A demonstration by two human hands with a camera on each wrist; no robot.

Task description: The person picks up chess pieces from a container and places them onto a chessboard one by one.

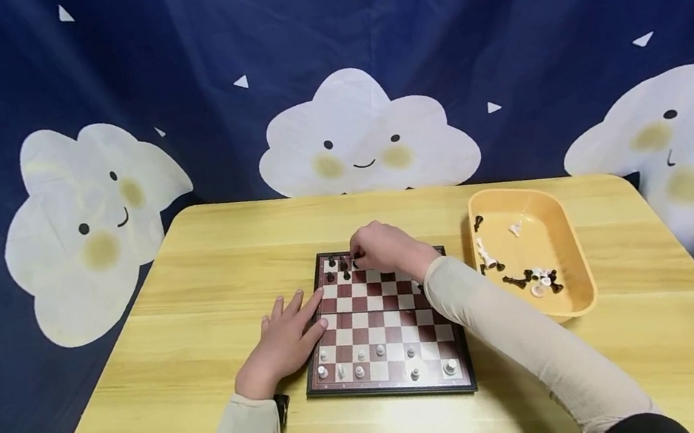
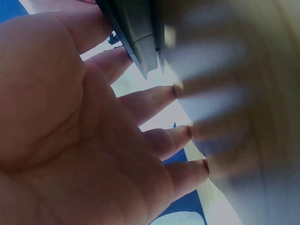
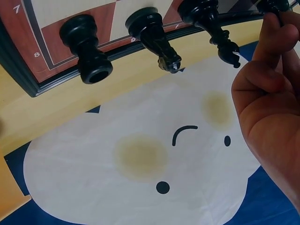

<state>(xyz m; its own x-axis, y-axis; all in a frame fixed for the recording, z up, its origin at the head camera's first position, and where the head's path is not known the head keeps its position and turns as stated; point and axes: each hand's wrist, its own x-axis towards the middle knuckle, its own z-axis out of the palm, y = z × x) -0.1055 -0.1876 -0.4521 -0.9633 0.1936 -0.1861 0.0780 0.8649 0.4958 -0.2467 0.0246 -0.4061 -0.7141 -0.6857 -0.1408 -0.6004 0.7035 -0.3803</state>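
1. While the left hand (image 1: 282,346) lies at the left side of the chessboard (image 1: 359,300), its fingers are straight and spread apart; thumb and index finger reach onto the board's edge, and the other fingers stretch over the table to the left of it.
2. The right hand (image 1: 385,247) is over the board's far side, with thumb and fingers together, pinching a black chess piece (image 3: 273,5). Its type is hidden by the fingers, and whether its base touches the board cannot be told.
3. Along the board's far edge, the right wrist view shows a black rook (image 3: 86,49) at the corner, then a black knight (image 3: 152,40), then a black bishop (image 3: 213,28), next to the pinched piece.
4. At the board's far-left corner stands a small group of black pieces (image 1: 331,277).
5. Toward the board's near side, white pieces (image 1: 360,372) stand scattered across the squares.
6. To the right of the board is an orange tray (image 1: 589,285) with loose black and white pieces (image 1: 515,282) inside, many lying on their sides.
7. Beneath the board is a wood-grain table (image 1: 193,269); beyond it hangs a navy curtain (image 1: 199,36) printed with smiling white clouds.
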